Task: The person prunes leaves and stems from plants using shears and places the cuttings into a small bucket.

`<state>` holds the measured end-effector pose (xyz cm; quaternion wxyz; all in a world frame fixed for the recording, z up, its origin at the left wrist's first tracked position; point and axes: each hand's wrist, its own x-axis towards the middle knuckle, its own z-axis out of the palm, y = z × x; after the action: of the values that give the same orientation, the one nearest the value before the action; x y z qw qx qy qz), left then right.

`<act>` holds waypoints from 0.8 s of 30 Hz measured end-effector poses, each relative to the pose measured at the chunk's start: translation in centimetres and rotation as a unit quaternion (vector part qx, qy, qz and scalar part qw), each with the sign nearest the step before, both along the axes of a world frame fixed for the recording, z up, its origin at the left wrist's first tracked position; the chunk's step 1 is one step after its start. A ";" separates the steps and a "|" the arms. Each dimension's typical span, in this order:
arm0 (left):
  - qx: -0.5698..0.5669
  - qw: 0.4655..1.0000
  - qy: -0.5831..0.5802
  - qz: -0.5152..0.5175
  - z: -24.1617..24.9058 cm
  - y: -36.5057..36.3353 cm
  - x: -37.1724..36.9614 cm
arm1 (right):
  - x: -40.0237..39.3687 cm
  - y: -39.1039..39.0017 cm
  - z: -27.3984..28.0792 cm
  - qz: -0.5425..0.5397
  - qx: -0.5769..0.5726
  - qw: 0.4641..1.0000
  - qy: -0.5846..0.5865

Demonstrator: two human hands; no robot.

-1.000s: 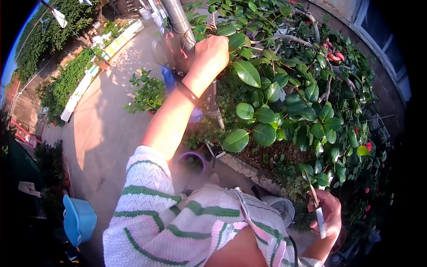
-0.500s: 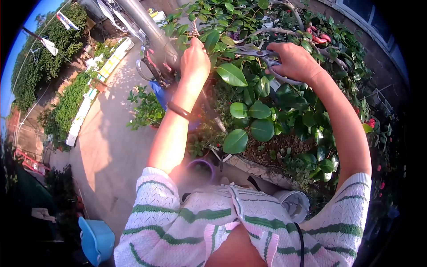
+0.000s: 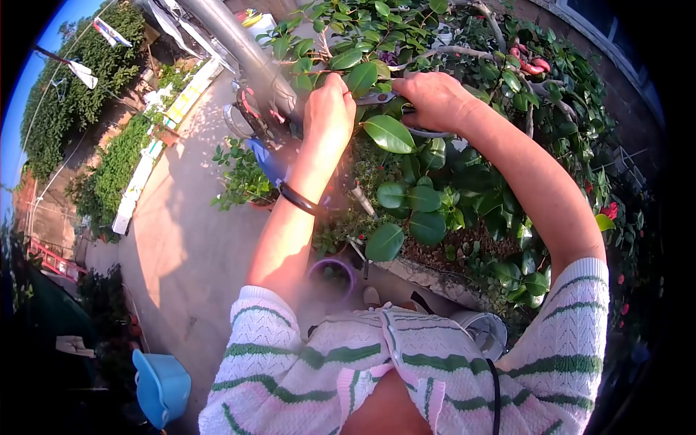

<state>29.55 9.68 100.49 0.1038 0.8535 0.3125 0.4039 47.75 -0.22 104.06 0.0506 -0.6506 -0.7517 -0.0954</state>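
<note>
My left hand [image 3: 330, 112] is closed in a pinch at a leafy branch [image 3: 348, 71] of the green bush, near the metal pole; just what lies between the fingertips is too small to make out. To its right, my right hand [image 3: 435, 101] is wrapped round the handles of metal scissors [image 3: 377, 97]. Their blades point left toward my left hand and are partly hidden by leaves. Large glossy leaves [image 3: 390, 134] hang just below both hands.
A thick metal pole [image 3: 250, 54] slants past my left hand. Thick bare branches [image 3: 464, 51] cross behind my right hand. A potted plant [image 3: 246, 177] stands left, a blue basin [image 3: 161, 388] lower left, and a white bucket [image 3: 484, 330] by my body.
My right hand and the scissors have moved left, close to my left hand, and the scissors' blades now sit among the leaves. My left hand has shifted slightly right and down.
</note>
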 end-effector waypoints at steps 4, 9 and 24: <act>-0.016 1.000 0.002 -0.011 -0.3 0.2 -0.3 | -0.4 0.6 0.4 0.018 -0.024 0.999 -0.017; -0.002 1.000 -0.002 0.006 0.2 -0.1 -0.4 | 0.2 0.1 -0.6 0.048 -0.032 0.998 -0.012; -0.011 0.836 -0.548 0.026 -1.0 -13.0 -17.0 | 5.8 -18.2 6.2 -0.063 0.205 0.888 0.407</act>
<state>12.53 -3.35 99.45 0.2569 0.4832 0.2305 0.8046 53.56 -18.41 110.22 0.4783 -0.6533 -0.5865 0.0223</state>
